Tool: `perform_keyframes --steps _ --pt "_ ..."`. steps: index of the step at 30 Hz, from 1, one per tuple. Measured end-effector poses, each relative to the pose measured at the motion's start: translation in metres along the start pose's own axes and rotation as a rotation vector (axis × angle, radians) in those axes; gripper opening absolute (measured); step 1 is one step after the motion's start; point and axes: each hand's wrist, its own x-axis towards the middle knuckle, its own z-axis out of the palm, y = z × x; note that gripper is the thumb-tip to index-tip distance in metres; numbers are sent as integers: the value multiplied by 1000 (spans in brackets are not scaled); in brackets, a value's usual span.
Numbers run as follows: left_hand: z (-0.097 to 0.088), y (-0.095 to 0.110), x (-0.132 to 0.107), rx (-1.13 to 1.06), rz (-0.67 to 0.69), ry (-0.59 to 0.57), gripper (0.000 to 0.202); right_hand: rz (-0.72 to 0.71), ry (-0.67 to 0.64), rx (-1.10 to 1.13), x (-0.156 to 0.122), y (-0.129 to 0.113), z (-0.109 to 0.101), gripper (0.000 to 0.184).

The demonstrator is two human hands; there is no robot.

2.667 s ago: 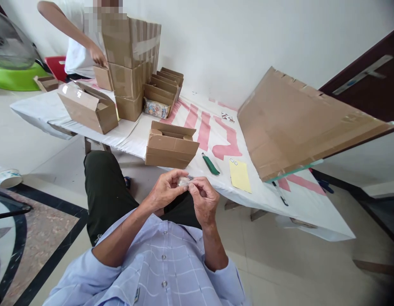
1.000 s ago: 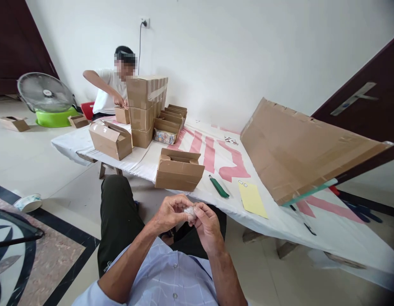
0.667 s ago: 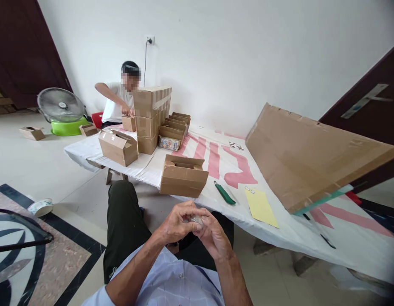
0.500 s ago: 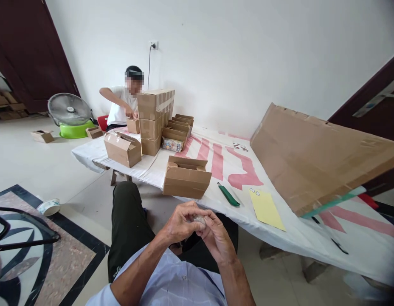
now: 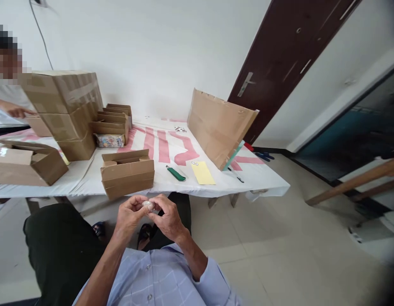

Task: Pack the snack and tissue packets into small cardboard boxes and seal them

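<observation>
My left hand (image 5: pixel 130 213) and my right hand (image 5: pixel 167 216) meet in front of my chest, above my lap. Both pinch a small pale, clear-wrapped object (image 5: pixel 148 205) between their fingertips; I cannot make out what it is. Just beyond the hands, an open brown cardboard box (image 5: pixel 127 172) stands at the near edge of the low table (image 5: pixel 254 180). A green utility knife (image 5: pixel 175 173) and a yellow paper slip (image 5: pixel 202 173) lie to the right of that box.
Taped cartons (image 5: pixel 65 108) are stacked at the back left, with open boxes (image 5: pixel 112 119) beside them and another box (image 5: pixel 26 163) at far left. A large flat cardboard sheet (image 5: pixel 218 123) leans at the table's right. Another person's hand (image 5: pixel 17 112) works at far left. A dark door (image 5: pixel 280 55) stands behind.
The view has swung to the right, so the door and floor at the right show and the other person sits at the left edge. My hands still hold the small object together.
</observation>
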Motion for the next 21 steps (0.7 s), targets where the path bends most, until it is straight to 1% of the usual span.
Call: perform_keyframes --steps 2,4,6,8,9,10,11,13,14,16,18,21 --pt "1 -2 1 10 8 -4 68 34 39 -13 1 10 -14 17" --pt "-3 -3 4 52 28 7 77 135 145 -35 7 28 -39 24" --pt "-12 -3 6 129 69 47 76 290 301 -82 19 56 -74 36" --pt "-24 -1 8 207 119 94 68 375 402 -132 35 90 -116 49" --pt "-29 0 8 236 142 116 65 458 447 -210 43 107 -137 53" --pt "-34 2 8 258 161 136 61 556 477 -319 51 124 -157 55" --pt "-37 4 8 276 175 154 58 642 473 -432 57 139 -175 55" --pt "-43 8 7 310 199 179 53 729 474 -529 67 165 -204 49" --pt "-45 10 7 327 212 187 50 766 471 -567 70 175 -215 46" --pt "-49 13 6 346 247 214 45 835 464 -624 75 193 -230 40" --pt "-54 14 6 355 282 265 42 911 451 -681 79 208 -239 36" --pt "-68 15 7 423 339 365 41 998 430 -755 88 226 -246 31"
